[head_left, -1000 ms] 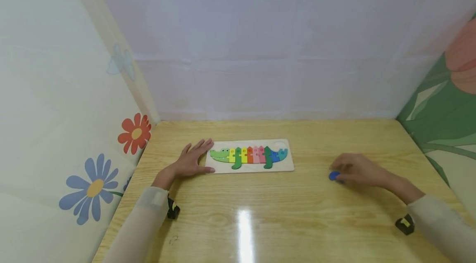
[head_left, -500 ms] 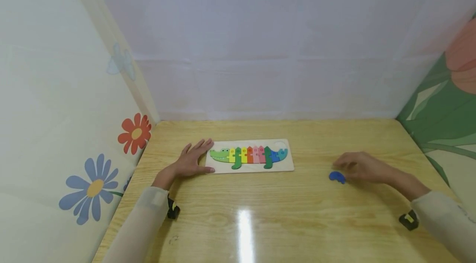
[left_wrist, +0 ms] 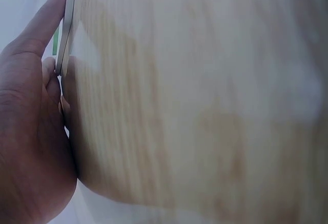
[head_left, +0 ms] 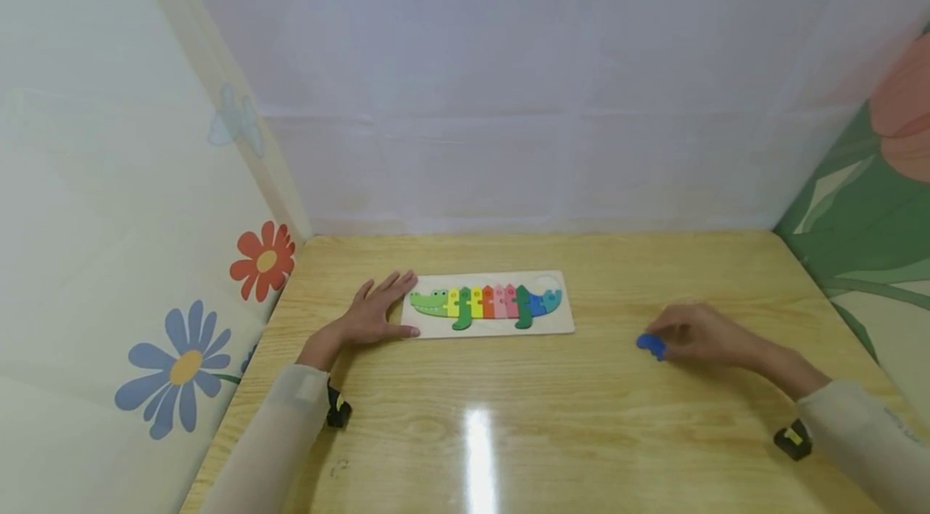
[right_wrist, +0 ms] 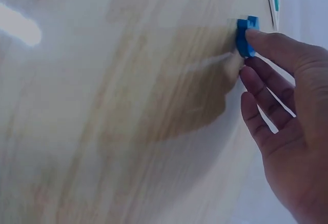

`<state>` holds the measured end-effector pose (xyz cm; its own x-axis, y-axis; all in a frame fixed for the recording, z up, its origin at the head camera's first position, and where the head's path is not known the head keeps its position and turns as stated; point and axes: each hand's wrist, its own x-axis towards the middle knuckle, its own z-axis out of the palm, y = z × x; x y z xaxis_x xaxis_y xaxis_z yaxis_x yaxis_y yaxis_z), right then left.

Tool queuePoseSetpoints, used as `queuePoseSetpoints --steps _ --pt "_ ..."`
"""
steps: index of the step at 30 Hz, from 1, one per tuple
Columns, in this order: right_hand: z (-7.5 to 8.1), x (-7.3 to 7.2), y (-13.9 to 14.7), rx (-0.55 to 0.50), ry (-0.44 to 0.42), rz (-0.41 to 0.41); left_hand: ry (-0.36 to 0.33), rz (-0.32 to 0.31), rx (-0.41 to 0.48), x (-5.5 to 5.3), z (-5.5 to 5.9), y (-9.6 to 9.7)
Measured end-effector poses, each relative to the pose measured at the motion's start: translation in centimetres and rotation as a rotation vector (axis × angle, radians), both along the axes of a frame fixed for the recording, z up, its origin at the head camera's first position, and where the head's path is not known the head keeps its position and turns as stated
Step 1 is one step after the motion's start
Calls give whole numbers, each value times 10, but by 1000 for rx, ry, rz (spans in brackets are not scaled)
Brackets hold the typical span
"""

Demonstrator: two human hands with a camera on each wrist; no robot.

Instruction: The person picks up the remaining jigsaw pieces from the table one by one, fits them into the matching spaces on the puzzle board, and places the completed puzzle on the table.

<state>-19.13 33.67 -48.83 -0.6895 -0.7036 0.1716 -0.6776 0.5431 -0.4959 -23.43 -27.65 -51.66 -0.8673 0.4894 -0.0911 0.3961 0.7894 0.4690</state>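
Observation:
A wooden crocodile puzzle board (head_left: 436,327) lies on the table, bearing a row of coloured pieces (head_left: 488,302) from a light green head to a blue tail. At the tail's upper end, a pale round outline shows on the board. My left hand (head_left: 369,316) rests spread at the board's left end, straight fingers on its far corner and thumb on its near corner. Off to the right, my right hand (head_left: 701,334) pinches a curved blue puzzle piece (head_left: 650,345) between thumb and fingers, low over the table. The right wrist view shows the thumb (right_wrist: 271,44) against the blue piece.
The wooden table (head_left: 567,417) reaches back to a white cloth wall (head_left: 465,94). Flower-printed panels stand along the left and right sides. A bright light reflection (head_left: 478,457) crosses the table's front middle.
The blue piece lay turned beside my right fingers half a second ago; now the fingers pinch it and it sits slightly further left. My left hand and the board have stayed put.

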Motion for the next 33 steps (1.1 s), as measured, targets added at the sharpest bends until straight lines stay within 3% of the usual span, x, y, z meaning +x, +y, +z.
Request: queuePoseSetpoints --steps 7,17,26,33 --pt "-6 3 -7 5 50 -6 -4 0 0 1 0 0" --pt "2 3 -8 109 -25 -27 -2 -1 -3 0 0 0" --pt "8 -3 -12 101 -33 54 -3 1 -5 0 0 0" --pt "4 -6 -14 90 -52 97 -7 -1 -1 2 0 0"
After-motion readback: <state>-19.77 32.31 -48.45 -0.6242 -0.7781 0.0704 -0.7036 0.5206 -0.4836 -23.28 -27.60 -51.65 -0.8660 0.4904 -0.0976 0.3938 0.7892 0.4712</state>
